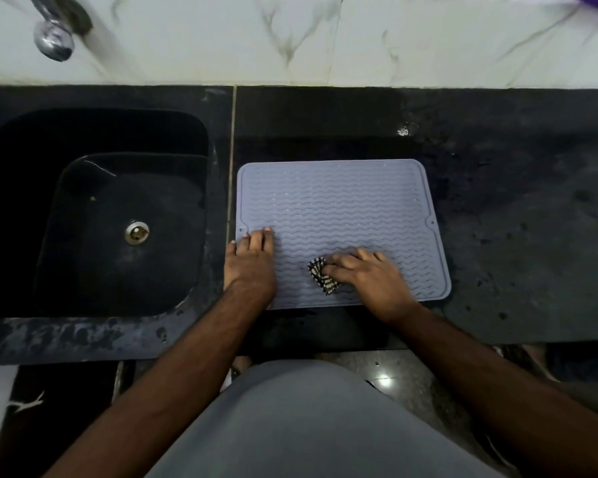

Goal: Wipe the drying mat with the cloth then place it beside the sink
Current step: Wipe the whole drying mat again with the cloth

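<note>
Right hand (363, 274) is gripping cloth (323, 274), wiping drying mat (342, 201) at lower centre; left hand (252, 260), fingers flat, pinning corner. Overlapping strokes advisable.

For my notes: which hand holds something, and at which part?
The right hand holds the cloth bunched under its fingers on the mat. The left hand only presses flat on the mat's left edge.
</note>
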Available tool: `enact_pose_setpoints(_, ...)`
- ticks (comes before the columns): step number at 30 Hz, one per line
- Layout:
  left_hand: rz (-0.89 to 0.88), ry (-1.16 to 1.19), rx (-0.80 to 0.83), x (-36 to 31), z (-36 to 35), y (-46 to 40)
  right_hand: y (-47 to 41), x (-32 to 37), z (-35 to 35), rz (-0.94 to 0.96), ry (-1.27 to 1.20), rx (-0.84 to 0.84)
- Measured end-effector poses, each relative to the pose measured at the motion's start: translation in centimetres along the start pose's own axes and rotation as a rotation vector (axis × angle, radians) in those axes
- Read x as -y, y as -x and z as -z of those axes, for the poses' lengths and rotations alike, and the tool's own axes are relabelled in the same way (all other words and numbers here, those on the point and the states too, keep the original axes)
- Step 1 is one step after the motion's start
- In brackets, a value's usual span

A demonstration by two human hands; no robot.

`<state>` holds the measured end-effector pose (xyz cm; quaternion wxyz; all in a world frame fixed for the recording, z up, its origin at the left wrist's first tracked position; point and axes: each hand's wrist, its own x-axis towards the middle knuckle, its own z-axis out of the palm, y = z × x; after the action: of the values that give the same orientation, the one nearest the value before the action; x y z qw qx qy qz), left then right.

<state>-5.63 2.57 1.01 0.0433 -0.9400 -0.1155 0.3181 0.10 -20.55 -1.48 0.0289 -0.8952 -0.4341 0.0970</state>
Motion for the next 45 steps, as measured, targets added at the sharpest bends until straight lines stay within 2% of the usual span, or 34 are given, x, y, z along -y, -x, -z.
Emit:
enact_pose_setpoints(10,0.082,-0.021,-0.108,-1.6,0.5,-1.1,4.1,-5.5,-0.2,-0.13,0.006,-0.029)
enact_pose_setpoints(22,0.031,-0.025,-0.17,-1.5,0.3,-1.0,9.2,-11.2,1.9,-0.324,0.024,-0.063)
enact_pose_setpoints(27,-0.022,0.028,-0.219,-0.6,-0.4,-0.9,9.2,-11.5,3.1,-0.54,0.034,0.01)
enact_pose_setpoints(30,-0.103,0.102,-0.194,0.9,-1.4,-0.8,7.9,-11.3,5.3,-0.66,-0.107,-0.072)
enact_pose_setpoints(32,-0.191,0.156,-0.175,1.9,-1.9,-0.6,6.1,-10.3,6.7,-0.582,-0.323,-0.142)
enact_pose_setpoints(34,-0.282,0.183,-0.149,3.1,-2.2,-0.4,3.7,-7.7,7.5,-0.49,-0.535,-0.138)
enact_pose_setpoints(37,-0.341,0.537,-0.181,4.1,-2.2,0.8,0.8,-2.9,7.3,-0.493,-0.935,-0.001)
enact_pose_setpoints(39,-0.348,0.952,-0.194,4.2,-1.9,2.2,-0.6,0.1,6.4,-0.48,-1.245,0.12)
enact_pose_setpoints(40,-0.365,1.175,-0.155,4.1,-1.7,2.8,-1.2,1.4,5.8,-0.454,-1.319,0.173)
enact_pose_setpoints(42,-0.394,1.471,-0.07,3.8,-1.5,3.8,-2.2,3.7,4.6,-0.361,-1.374,0.258)
enact_pose_setpoints(45,-0.276,1.598,-0.063,3.4,-1.5,3.9,-3.5,6.2,3.6,-0.276,-1.33,0.251)
